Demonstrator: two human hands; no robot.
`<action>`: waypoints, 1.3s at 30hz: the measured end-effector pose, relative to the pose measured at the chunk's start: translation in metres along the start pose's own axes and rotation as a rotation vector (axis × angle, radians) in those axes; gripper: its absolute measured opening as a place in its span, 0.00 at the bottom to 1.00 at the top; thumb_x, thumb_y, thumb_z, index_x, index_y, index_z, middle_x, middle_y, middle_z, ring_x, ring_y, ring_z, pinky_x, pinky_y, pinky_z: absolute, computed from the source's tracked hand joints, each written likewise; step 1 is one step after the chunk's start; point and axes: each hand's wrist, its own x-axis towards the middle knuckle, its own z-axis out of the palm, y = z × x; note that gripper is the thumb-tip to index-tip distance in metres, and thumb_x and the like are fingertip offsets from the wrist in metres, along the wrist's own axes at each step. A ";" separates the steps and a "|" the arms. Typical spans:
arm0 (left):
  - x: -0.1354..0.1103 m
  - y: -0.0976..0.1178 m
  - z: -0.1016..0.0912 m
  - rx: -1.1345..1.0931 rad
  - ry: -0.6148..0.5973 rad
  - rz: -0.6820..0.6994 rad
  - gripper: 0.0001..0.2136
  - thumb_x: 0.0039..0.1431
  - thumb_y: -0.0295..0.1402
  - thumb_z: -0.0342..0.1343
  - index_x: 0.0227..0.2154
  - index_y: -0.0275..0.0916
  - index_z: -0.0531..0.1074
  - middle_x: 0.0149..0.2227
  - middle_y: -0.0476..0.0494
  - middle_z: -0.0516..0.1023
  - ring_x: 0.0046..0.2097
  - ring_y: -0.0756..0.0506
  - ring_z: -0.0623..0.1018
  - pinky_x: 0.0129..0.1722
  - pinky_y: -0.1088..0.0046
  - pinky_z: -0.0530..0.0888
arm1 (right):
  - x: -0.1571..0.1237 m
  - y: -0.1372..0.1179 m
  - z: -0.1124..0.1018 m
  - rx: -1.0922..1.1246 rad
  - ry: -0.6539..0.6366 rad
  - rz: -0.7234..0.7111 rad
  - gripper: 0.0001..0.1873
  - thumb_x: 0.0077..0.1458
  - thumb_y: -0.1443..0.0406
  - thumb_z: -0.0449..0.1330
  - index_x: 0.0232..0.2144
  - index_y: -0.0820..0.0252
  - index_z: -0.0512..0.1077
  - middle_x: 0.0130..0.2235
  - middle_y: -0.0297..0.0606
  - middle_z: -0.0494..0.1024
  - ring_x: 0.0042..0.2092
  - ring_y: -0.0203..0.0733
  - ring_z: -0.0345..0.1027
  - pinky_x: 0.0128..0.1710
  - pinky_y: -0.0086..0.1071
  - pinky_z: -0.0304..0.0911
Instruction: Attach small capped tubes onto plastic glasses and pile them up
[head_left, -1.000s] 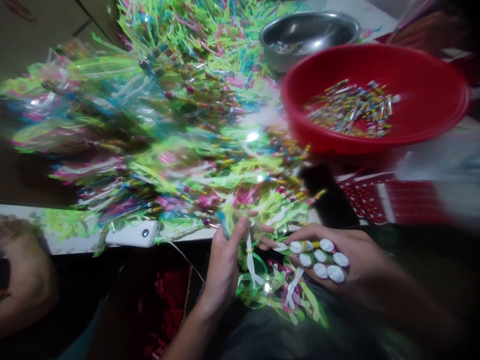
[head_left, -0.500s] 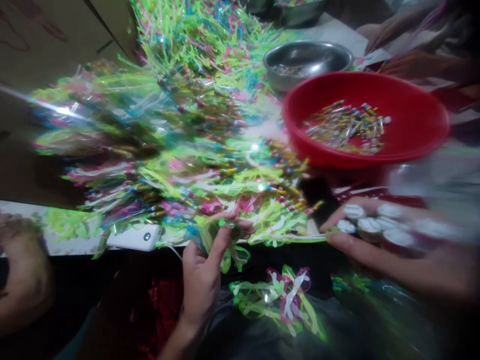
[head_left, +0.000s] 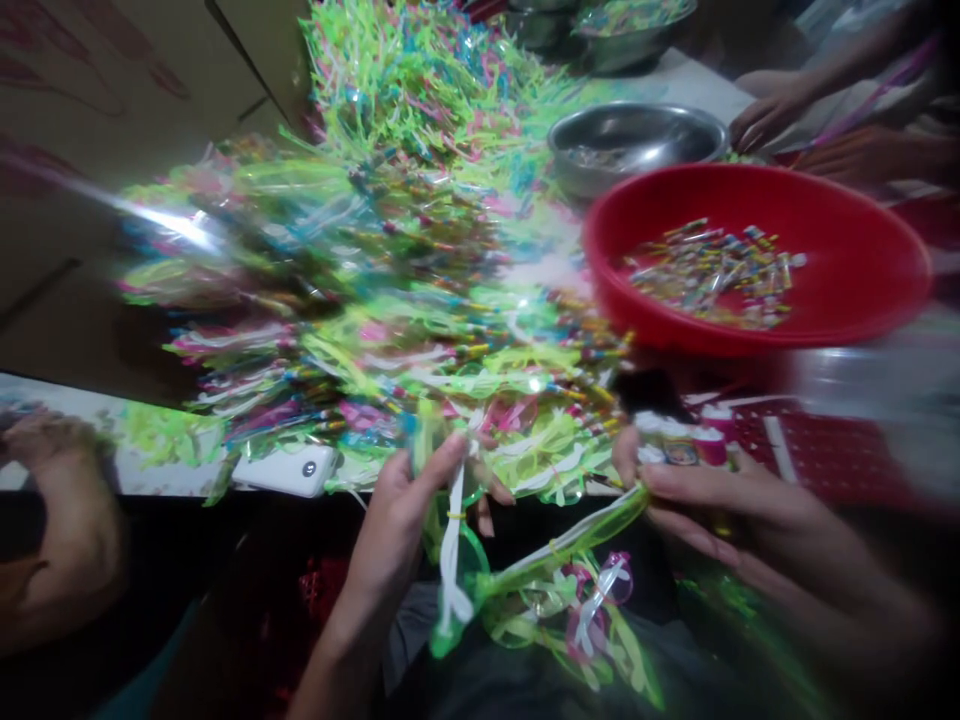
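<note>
While a yellow-green strip (head_left: pixel 581 540) slants above our dark lap (head_left: pixel 502 685), our right hand (head_left: pixel 739 505) pinches its upper end and cradles a cluster of white-ended tubes (head_left: pixel 679 445). Our left hand (head_left: pixel 401 510) pinches a white strip (head_left: pixel 450 560) between thumb and fingers; beyond us, a bright plastic heap (head_left: pixel 420 240) lies beside a red basin (head_left: pixel 855 260).

Table (head_left: pixel 546 265): we see its pale top.
Left: heaped bright plastic strips (head_left: pixel 420 100).
Near edge: a white device (head_left: pixel 281 471).
Right: red basin (head_left: pixel 855 255), metal bowl (head_left: pixel 581 182).
</note>
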 end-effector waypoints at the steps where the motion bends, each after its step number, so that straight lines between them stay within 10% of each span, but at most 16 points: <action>1: 0.001 0.000 -0.001 0.005 -0.059 -0.065 0.16 0.65 0.45 0.66 0.39 0.34 0.82 0.25 0.40 0.83 0.21 0.47 0.80 0.20 0.78 0.72 | 0.002 0.000 0.000 0.005 -0.007 0.000 0.18 0.45 0.52 0.78 0.24 0.57 0.77 0.16 0.29 0.63 0.18 0.31 0.47 0.15 0.31 0.44; 7: -0.002 -0.005 0.005 0.046 -0.245 -0.327 0.15 0.63 0.44 0.70 0.40 0.36 0.83 0.32 0.38 0.86 0.30 0.47 0.84 0.29 0.78 0.79 | 0.022 0.002 0.005 -0.056 -0.085 0.010 0.20 0.47 0.52 0.77 0.29 0.61 0.78 0.17 0.29 0.66 0.18 0.27 0.50 0.17 0.24 0.40; 14: -0.005 -0.021 0.014 -0.034 -0.238 -0.347 0.16 0.65 0.47 0.68 0.36 0.38 0.79 0.24 0.44 0.81 0.20 0.53 0.72 0.18 0.82 0.65 | 0.035 0.017 0.009 -0.215 0.039 -0.133 0.21 0.47 0.52 0.78 0.26 0.61 0.77 0.19 0.31 0.69 0.20 0.31 0.58 0.18 0.25 0.50; 27: 0.003 -0.030 0.002 -0.412 -0.371 -0.444 0.11 0.62 0.38 0.68 0.41 0.36 0.81 0.28 0.47 0.70 0.24 0.53 0.70 0.23 0.80 0.68 | 0.016 0.010 0.011 0.139 0.024 -0.138 0.16 0.45 0.56 0.78 0.27 0.59 0.78 0.17 0.26 0.61 0.18 0.27 0.49 0.17 0.26 0.41; 35: 0.009 -0.015 0.021 -0.574 0.302 0.384 0.03 0.67 0.33 0.65 0.41 0.46 0.77 0.33 0.54 0.71 0.37 0.51 0.76 0.45 0.80 0.77 | 0.011 0.067 0.062 0.664 0.178 0.118 0.24 0.48 0.55 0.79 0.22 0.59 0.69 0.19 0.28 0.67 0.18 0.26 0.53 0.16 0.20 0.50; 39: 0.011 -0.013 0.028 -0.528 0.386 0.462 0.03 0.71 0.32 0.60 0.39 0.46 0.77 0.36 0.53 0.73 0.45 0.50 0.77 0.53 0.76 0.76 | 0.015 0.092 0.075 0.628 0.171 0.123 0.25 0.54 0.53 0.77 0.24 0.59 0.68 0.21 0.29 0.70 0.21 0.28 0.57 0.20 0.21 0.54</action>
